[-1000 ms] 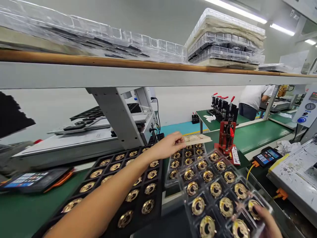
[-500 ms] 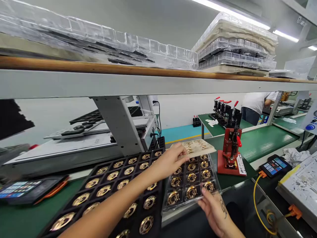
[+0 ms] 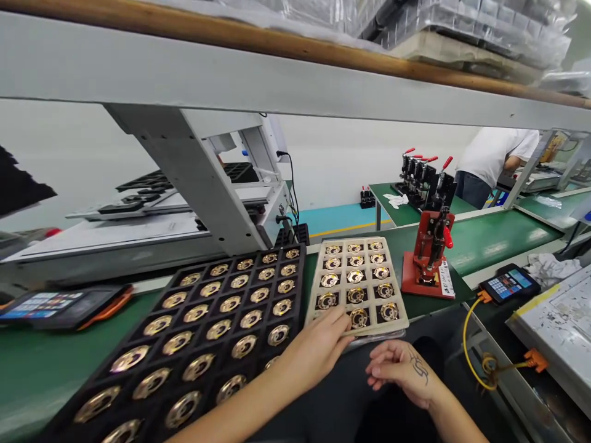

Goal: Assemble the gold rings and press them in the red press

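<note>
My left hand (image 3: 329, 335) pinches the near edge of a cream moulded tray (image 3: 401, 295). Rows of round gold-coloured metal parts lie in its pockets, and the tray rests flat over a clear plastic tray (image 3: 385, 336), of which only the near edge shows. Just off the front edge, to the right, my right hand (image 3: 399, 369) hovers with loosely bent fingers and nothing visible in it. Beside the left forearm lies a large black tray (image 3: 184, 329) whose pockets hold more of the gold rings; the forearm hides part of it.
A red hand press (image 3: 427, 258) stands right of the trays, and a handheld screen device (image 3: 510, 283) with a yellow cable lies past it. Another screen device (image 3: 64, 307) is at the left. The shelf beam (image 3: 277, 86) spans overhead. A co-worker (image 3: 494, 160) bends over in the back.
The cream tray, tilted and seen edge-on before, now lies flat over the clear tray. My left hand has come nearer with its edge, and my right hand has let go of the clear tray.
</note>
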`<state>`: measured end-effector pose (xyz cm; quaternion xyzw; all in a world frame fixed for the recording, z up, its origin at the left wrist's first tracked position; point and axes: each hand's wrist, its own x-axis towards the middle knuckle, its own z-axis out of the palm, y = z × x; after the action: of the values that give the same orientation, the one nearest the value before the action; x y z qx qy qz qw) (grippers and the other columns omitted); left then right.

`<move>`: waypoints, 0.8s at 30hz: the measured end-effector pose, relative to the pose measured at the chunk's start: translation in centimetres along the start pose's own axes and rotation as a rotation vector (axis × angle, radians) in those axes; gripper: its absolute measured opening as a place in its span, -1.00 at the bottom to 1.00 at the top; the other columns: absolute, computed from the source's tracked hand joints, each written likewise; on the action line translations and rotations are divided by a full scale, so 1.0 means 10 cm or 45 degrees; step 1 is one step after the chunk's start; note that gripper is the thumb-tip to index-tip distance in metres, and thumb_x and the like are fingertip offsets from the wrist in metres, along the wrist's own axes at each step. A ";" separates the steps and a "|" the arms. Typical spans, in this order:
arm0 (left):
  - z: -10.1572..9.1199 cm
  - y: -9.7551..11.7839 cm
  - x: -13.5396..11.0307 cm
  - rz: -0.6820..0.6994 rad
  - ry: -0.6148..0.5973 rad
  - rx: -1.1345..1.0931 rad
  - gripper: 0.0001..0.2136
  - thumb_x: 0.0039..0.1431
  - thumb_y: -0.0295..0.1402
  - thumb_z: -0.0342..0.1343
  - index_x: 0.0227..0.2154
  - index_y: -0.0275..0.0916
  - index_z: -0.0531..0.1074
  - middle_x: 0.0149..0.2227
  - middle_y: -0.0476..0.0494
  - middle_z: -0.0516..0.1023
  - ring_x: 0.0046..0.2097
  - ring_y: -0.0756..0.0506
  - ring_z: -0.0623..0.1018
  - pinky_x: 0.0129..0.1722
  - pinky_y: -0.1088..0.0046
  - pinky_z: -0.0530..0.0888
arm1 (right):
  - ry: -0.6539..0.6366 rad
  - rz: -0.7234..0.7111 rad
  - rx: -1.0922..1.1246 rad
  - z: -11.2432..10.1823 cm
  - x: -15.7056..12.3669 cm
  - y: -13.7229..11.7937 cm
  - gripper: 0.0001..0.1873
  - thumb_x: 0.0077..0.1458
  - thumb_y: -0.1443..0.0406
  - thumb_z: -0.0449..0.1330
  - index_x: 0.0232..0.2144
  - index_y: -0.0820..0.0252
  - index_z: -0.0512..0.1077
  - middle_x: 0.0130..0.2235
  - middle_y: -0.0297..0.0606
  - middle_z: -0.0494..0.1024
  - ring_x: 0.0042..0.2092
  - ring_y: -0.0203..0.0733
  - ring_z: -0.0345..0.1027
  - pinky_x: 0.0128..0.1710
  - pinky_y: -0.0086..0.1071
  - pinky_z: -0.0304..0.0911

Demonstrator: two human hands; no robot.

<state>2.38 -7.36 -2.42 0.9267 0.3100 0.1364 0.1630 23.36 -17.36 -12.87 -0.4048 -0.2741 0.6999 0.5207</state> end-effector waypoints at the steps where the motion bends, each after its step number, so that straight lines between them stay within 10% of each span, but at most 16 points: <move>1: 0.00 0.00 -0.03 -0.013 0.000 -0.019 -0.91 0.38 -0.45 0.08 -0.28 -0.17 0.39 -0.18 -0.13 0.49 -0.12 -0.23 0.56 -0.12 0.25 0.49 | 0.001 -0.001 -0.009 -0.05 -0.07 0.01 -0.47 -0.25 0.22 0.68 -0.24 0.31 0.62 -0.32 -0.14 0.74 -0.36 -0.16 0.61 -0.32 -0.34 0.43; 11: 0.09 -0.09 -0.17 -0.052 0.012 0.040 -0.90 0.39 -0.33 0.11 -0.30 -0.14 0.42 -0.21 -0.09 0.50 -0.14 -0.23 0.58 -0.14 0.28 0.51 | 0.145 -0.111 -0.088 -0.53 -0.56 0.24 -0.60 0.01 0.14 0.56 -0.17 0.23 0.64 -0.28 -0.25 0.68 -0.29 -0.22 0.53 -0.27 -0.37 0.33; 24: 0.01 -0.42 0.37 -0.032 0.136 0.122 -0.81 0.40 -0.21 0.01 -0.31 -0.15 0.38 -0.22 -0.17 0.50 -0.15 -0.26 0.55 -0.10 0.21 0.51 | 0.378 -0.151 -0.124 -0.75 -0.90 0.31 -0.54 0.00 0.03 0.54 -0.17 0.21 0.65 -0.25 -0.17 0.69 -0.27 -0.13 0.50 -0.26 -0.31 0.29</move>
<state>3.02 -1.94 -3.53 0.9209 0.3361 0.1684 0.1034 29.35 -27.11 -16.78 -0.5118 -0.2511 0.5862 0.5756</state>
